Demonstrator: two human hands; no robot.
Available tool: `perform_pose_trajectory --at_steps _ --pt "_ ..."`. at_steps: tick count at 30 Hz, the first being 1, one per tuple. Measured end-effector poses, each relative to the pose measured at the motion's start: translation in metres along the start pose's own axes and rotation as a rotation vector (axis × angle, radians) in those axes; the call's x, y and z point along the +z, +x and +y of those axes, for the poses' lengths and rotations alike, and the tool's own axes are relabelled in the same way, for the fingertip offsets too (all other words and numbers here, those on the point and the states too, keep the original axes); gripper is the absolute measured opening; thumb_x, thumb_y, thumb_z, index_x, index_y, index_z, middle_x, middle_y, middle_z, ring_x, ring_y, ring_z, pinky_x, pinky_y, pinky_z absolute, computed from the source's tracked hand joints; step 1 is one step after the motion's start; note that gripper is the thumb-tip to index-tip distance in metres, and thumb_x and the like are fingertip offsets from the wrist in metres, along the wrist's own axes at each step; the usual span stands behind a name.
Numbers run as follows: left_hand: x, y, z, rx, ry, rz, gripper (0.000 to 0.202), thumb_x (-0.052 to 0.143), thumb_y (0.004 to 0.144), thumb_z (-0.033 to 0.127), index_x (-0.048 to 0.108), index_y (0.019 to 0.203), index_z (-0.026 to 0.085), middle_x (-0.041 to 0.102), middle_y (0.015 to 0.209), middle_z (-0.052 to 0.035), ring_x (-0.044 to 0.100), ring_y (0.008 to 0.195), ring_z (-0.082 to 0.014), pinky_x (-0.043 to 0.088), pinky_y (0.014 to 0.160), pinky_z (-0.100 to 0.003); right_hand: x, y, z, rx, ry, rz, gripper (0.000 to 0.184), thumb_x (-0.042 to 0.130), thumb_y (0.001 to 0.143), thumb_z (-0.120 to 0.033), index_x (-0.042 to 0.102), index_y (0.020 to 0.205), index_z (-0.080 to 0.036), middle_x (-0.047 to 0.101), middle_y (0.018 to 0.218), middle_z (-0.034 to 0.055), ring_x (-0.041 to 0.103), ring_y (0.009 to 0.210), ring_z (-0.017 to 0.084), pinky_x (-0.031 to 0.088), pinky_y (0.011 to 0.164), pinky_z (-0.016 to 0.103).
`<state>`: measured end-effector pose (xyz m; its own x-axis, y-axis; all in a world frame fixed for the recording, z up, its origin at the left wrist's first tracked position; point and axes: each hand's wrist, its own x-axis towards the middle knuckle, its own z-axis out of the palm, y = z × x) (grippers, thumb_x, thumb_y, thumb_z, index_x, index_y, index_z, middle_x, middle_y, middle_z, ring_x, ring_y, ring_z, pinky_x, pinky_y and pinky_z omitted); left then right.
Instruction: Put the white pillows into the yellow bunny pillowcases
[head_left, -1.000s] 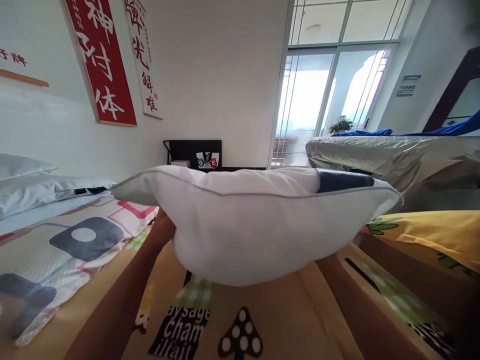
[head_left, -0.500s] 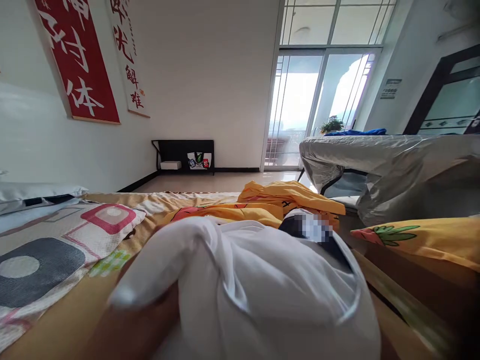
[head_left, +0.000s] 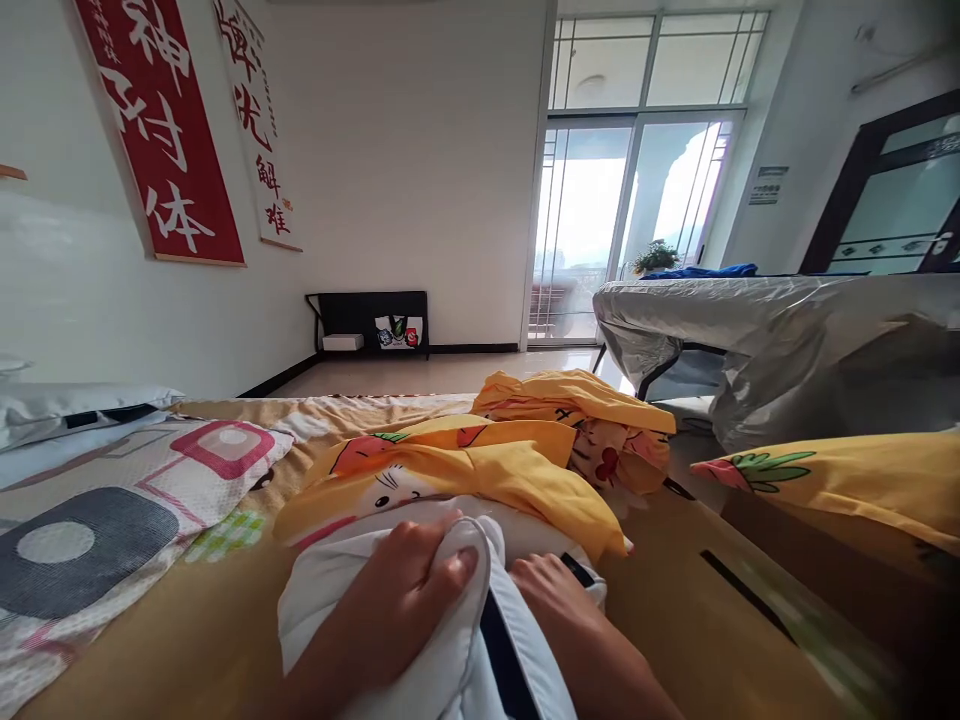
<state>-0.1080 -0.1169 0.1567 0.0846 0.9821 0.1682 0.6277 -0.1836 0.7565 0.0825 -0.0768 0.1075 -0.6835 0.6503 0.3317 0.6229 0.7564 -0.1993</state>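
A white pillow with piped edges and a dark band lies bunched at the bottom centre, its far end against or under a yellow printed pillowcase. My left hand is closed on the pillow's piped edge, thumb on top. Close by on the right, my right hand grips the pillow near the pillowcase's edge, its fingertips hidden. The pillowcase shows a cartoon face and carrot prints. How far the pillow reaches inside it, I cannot tell.
A patterned pillow and another white pillow lie at left on the bed. More yellow cloth is heaped behind the pillowcase, and a yellow piece lies at right. A plastic-covered table stands beyond.
The white pillow has come down from a raised position that hid most of my hands. Both hands now show on it, and more of the yellow pillowcase is uncovered.
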Motion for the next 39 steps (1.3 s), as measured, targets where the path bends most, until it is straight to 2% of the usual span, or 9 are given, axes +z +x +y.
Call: perform_pose_trajectory --at_steps 4,10,15,21,24,30,34,37,39 --pt "-0.011 -0.004 -0.003 -0.062 -0.039 -0.028 0.066 0.055 0.074 0.071 0.066 0.118 0.024 0.064 0.123 -0.01 0.054 0.12 -0.0338 0.041 0.105 -0.045 -0.006 0.005 -0.006 0.033 -0.003 0.002 0.026 0.051 0.088 -0.035 0.058 0.068 -0.018 0.059 0.071 0.0051 0.05 0.067 0.015 0.036 0.067 0.026" --pt "-0.012 0.003 -0.011 -0.076 -0.107 0.042 0.063 0.054 0.08 0.065 0.059 0.128 0.025 0.057 0.134 -0.0072 0.043 0.131 -0.0301 0.033 0.113 -0.042 -0.019 0.022 -0.011 -0.012 0.097 0.07 0.029 0.05 0.087 -0.034 0.056 0.064 -0.018 0.056 0.063 0.0038 0.046 0.061 0.014 0.035 0.062 0.026" --pt "-0.003 0.003 -0.002 0.049 -0.142 0.033 0.046 0.042 0.089 0.06 0.063 0.109 0.024 0.066 0.105 -0.0054 0.057 0.105 -0.0244 0.045 0.095 -0.035 -0.021 0.013 -0.016 -0.063 0.13 0.055 0.03 0.044 0.092 -0.034 0.058 0.07 -0.019 0.059 0.069 0.004 0.047 0.066 0.014 0.039 0.066 0.025" --pt "-0.001 0.004 0.002 0.022 -0.187 -0.049 0.05 0.041 0.091 0.057 0.051 0.132 0.029 0.061 0.119 -0.0048 0.051 0.118 -0.0231 0.037 0.105 -0.035 -0.015 0.007 -0.015 -0.108 0.132 -0.022 0.031 0.044 0.094 -0.037 0.061 0.075 -0.019 0.063 0.076 0.0053 0.05 0.072 0.015 0.04 0.071 0.025" --pt "-0.003 0.007 0.001 0.052 -0.2 -0.069 0.047 0.043 0.09 0.058 0.062 0.121 0.029 0.061 0.123 -0.0022 0.049 0.122 -0.0228 0.034 0.107 -0.032 -0.012 0.009 -0.018 -0.154 0.13 -0.064 0.031 0.044 0.093 -0.036 0.062 0.076 -0.018 0.064 0.077 0.0052 0.051 0.071 0.014 0.04 0.07 0.024" --pt "-0.011 0.003 0.006 0.113 -0.23 -0.13 0.047 0.061 0.076 0.061 0.069 0.105 0.025 0.067 0.099 -0.0016 0.058 0.095 -0.0222 0.043 0.092 -0.031 -0.012 0.013 -0.018 -0.204 0.194 -0.091 0.024 0.043 0.091 -0.031 0.062 0.081 -0.02 0.067 0.085 0.0049 0.056 0.081 0.016 0.042 0.076 0.026" --pt "-0.014 -0.003 0.006 0.105 -0.23 -0.15 0.037 0.067 0.072 0.052 0.068 0.095 0.023 0.065 0.091 -0.0009 0.057 0.09 -0.0212 0.044 0.086 -0.029 -0.013 0.017 -0.011 -0.272 0.272 -0.143 0.013 0.052 0.08 -0.031 0.057 0.078 -0.019 0.066 0.08 0.0031 0.057 0.075 0.015 0.044 0.075 0.025" --pt "-0.017 -0.007 0.003 0.054 -0.247 -0.027 0.033 0.069 0.07 0.047 0.066 0.091 0.022 0.063 0.094 -0.0019 0.054 0.093 -0.022 0.041 0.09 -0.03 -0.018 0.018 -0.011 -0.225 0.407 -0.048 0.009 0.054 0.075 -0.028 0.055 0.079 -0.019 0.065 0.083 0.0031 0.057 0.075 0.015 0.046 0.074 0.024" --pt "-0.02 -0.008 0.004 0.01 -0.265 0.077 0.032 0.069 0.07 0.047 0.063 0.087 0.021 0.061 0.091 -0.0017 0.053 0.09 -0.0213 0.04 0.087 -0.03 -0.022 0.016 -0.014 -0.123 0.437 0.173 0.012 0.052 0.075 -0.022 0.058 0.085 -0.02 0.066 0.092 0.0051 0.059 0.082 0.016 0.048 0.077 0.026"
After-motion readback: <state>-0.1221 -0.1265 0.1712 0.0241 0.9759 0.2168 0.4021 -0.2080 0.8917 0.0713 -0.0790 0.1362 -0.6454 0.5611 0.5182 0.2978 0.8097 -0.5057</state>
